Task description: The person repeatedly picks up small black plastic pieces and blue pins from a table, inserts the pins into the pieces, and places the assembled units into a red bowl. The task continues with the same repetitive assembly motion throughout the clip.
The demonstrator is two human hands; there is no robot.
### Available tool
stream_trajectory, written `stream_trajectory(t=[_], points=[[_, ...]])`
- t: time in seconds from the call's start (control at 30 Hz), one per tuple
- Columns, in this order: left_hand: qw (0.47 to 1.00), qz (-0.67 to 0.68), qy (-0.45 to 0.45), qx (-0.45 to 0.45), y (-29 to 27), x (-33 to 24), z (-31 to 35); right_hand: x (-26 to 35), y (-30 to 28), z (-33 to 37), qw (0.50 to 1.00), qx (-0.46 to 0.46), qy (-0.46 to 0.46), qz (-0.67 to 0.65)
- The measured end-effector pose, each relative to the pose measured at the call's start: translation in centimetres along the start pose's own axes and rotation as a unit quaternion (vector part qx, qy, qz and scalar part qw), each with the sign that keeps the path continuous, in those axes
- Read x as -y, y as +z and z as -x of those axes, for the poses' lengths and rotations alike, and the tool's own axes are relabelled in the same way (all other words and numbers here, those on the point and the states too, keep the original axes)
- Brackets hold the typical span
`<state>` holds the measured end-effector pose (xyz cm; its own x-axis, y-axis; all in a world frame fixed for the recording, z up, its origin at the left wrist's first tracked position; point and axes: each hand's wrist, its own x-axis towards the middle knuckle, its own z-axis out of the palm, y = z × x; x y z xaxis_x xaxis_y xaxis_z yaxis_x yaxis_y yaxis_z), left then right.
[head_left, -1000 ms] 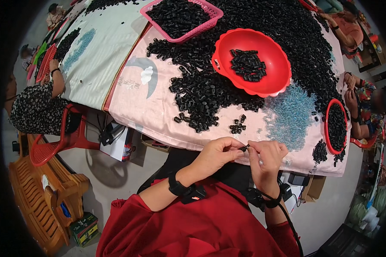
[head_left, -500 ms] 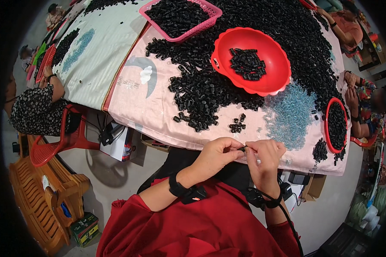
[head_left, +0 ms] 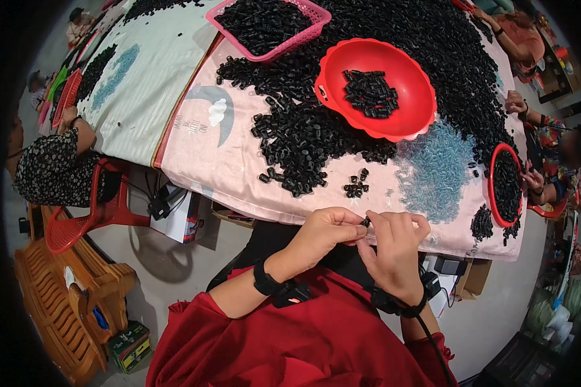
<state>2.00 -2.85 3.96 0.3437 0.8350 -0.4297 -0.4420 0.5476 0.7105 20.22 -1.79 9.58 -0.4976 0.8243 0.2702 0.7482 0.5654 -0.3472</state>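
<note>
In front of the table's near edge, my left hand (head_left: pixel 323 237) pinches a small black plastic part (head_left: pixel 366 222) between thumb and fingertips. From the right, my right hand (head_left: pixel 395 250) meets it: the index fingertip touches the part, while the thumb is held lower, apart from the index finger. A few black parts (head_left: pixel 356 184) lie in a little group just beyond my hands. Farther off, a red scalloped bowl (head_left: pixel 410 74) holds a heap of the same black parts. Right of the little group is a pile of small clear-blue pieces (head_left: pixel 436 177).
A pink basket (head_left: pixel 317 19) full of black parts stands at the back. A large black pile (head_left: pixel 445 64) spreads behind the bowl. At the right edge lies a red-rimmed round basket (head_left: pixel 492 187). People sit to the left and right. A red chair (head_left: pixel 77 222) and wooden bench (head_left: pixel 61 303) stand left.
My right thumb has dropped away from the black part and the right hand has opened somewhat. My left hand keeps its pinch. At right, another person's hands have moved apart, one toward the round basket.
</note>
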Motion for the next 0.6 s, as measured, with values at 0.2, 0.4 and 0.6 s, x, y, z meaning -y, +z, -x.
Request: stream_trajectory(t=[0.2, 0.4, 0.6], points=[[1.000, -0.024, -0.009, -0.003, -0.1, 0.1, -0.1, 0.0, 0.1, 0.4, 0.999, 0.013, -0.001, 0.053], [0.999, -0.049, 0.006, 0.020, -0.5, 1.1, -0.5, 0.0, -0.3, 0.4, 0.998, 0.024, -0.013, 0.062], [0.999, -0.034, 0.018, 0.018, -0.5, 1.1, -0.6, 0.1, 0.1, 0.4, 0.999, -0.006, -0.030, 0.045]])
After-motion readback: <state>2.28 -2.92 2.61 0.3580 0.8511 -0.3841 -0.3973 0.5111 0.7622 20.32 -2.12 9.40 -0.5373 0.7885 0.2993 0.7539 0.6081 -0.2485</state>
